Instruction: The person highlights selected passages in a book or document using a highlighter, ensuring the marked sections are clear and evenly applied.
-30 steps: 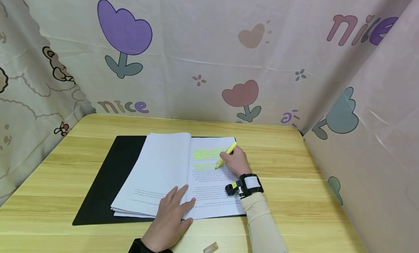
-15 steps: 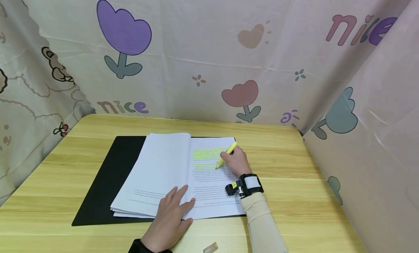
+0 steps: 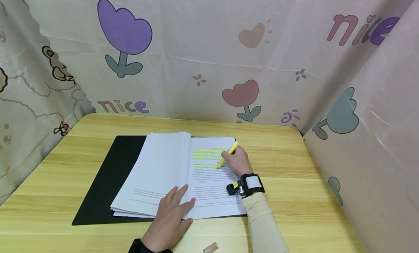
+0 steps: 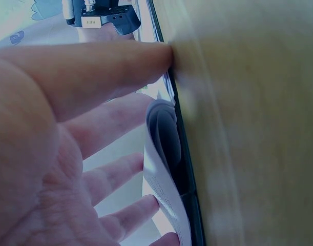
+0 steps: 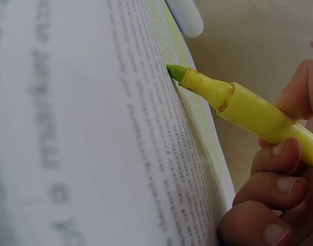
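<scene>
A yellow highlighter [image 3: 228, 155] is pinched in my right hand [image 3: 239, 162], its tip down at the printed lines of the right-hand page [image 3: 216, 195]. The green tip [image 5: 175, 72] shows close up in the right wrist view, with the fingers curled round the barrel. Yellow marking [image 3: 207, 154] covers several lines in the upper part of that page. My left hand [image 3: 170, 220] lies with spread, straight fingers across the lower middle of the open booklet. In the left wrist view its fingers rest on the curled sheets [image 4: 161, 148] near the fold.
Beneath the booklet lies a black folder [image 3: 101, 187], sticking out on the left. A small translucent cap [image 3: 210, 248] is on the wooden table [image 3: 294, 209] at the front edge of view. Patterned curtains [image 3: 183, 38] enclose the back and sides.
The highlighter tip and my right hand have shifted slightly rightward along the line. The left hand stays in place.
</scene>
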{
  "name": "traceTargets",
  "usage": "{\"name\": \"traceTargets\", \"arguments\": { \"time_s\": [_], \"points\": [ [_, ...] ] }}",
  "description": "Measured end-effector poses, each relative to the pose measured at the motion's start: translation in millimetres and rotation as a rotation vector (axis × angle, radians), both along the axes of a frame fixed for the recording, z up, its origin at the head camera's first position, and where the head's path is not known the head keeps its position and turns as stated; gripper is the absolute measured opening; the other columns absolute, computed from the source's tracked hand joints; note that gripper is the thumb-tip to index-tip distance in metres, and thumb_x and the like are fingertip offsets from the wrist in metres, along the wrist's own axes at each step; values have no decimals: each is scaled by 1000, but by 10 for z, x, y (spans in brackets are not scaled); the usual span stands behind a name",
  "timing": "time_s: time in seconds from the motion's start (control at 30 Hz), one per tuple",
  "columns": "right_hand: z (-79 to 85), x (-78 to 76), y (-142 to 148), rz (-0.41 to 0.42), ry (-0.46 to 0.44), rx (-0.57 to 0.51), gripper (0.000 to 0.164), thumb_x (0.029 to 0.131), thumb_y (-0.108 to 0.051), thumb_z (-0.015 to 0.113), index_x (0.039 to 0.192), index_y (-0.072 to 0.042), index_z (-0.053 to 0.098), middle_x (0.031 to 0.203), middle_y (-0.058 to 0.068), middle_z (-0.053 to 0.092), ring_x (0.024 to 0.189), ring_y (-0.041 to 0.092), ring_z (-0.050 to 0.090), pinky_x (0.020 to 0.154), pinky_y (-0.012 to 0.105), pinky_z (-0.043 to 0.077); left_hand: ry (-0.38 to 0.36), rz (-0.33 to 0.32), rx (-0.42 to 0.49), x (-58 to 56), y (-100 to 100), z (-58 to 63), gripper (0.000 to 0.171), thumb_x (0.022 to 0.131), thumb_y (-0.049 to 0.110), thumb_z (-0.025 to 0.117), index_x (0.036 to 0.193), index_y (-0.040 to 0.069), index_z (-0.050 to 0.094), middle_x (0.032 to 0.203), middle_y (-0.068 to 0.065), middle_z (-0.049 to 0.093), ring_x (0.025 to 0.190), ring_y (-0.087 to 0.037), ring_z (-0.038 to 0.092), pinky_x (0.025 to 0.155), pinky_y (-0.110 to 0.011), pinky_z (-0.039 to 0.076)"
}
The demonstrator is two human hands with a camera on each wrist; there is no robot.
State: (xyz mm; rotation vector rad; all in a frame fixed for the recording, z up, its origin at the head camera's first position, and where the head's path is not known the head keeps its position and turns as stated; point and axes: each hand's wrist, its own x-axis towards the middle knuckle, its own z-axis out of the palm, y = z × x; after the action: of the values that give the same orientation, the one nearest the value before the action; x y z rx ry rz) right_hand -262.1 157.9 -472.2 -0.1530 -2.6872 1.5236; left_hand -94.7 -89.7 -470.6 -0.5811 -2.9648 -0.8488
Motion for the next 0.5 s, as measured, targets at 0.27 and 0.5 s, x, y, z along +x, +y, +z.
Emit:
{"name": "traceTargets", "arguments": {
  "time_s": [0.27, 0.5],
  "points": [
    [-2, -7, 6, 3, -1, 5, 19, 90, -24, 67, 92, -7, 59, 78, 5, 50, 65, 19, 47, 60, 30, 40, 7, -4, -3, 2, 0, 5, 46, 82, 15, 85, 126, 5, 75, 156, -21, 45, 145, -50, 32, 107, -70, 31],
    [-17, -14, 26, -5, 0, -2, 19, 91, -26, 66, 91, -8, 60, 77, 5, 50, 64, 18, 48, 58, 30, 40, 8, 1, -3, 7, 4, 3, 46, 83, 15, 85, 126, 5, 75, 156, -21, 46, 146, -49, 32, 109, -69, 30]
  ]
}}
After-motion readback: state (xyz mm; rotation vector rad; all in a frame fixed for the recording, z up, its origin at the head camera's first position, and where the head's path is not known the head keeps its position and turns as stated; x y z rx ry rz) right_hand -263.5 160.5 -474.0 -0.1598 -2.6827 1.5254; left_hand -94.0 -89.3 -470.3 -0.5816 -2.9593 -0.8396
